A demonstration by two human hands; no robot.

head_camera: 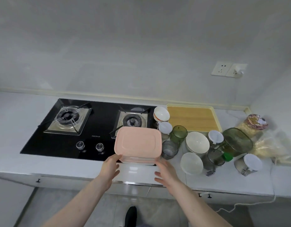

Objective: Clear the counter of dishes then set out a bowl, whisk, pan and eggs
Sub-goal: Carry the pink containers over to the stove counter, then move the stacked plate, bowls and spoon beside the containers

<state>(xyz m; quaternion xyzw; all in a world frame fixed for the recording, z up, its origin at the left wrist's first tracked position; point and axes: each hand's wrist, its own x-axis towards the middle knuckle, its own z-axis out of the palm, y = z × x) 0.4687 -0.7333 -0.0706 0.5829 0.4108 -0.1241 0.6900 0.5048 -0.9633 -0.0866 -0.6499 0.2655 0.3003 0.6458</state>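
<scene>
Both forearms are reaching up from the bottom edge of the frame toward a clear container with a pink lid (138, 142), which is sitting at centre frame on the right front corner of the black gas hob (59, 143). The left hand (111, 167) is lying palm-inward, fingers spread loosely, its fingertips touching the container's lower left corner. The right hand (164, 172) is mirroring it just beside the lower right corner, fingers open and gripping nothing; whether it is touching cannot be told. At right of frame, white bowls (197, 142), green and grey glasses and lidded jars are crowding the counter (14, 161). The container's body is mostly hidden beneath its lid. No whisk, pan or eggs are showing.
</scene>
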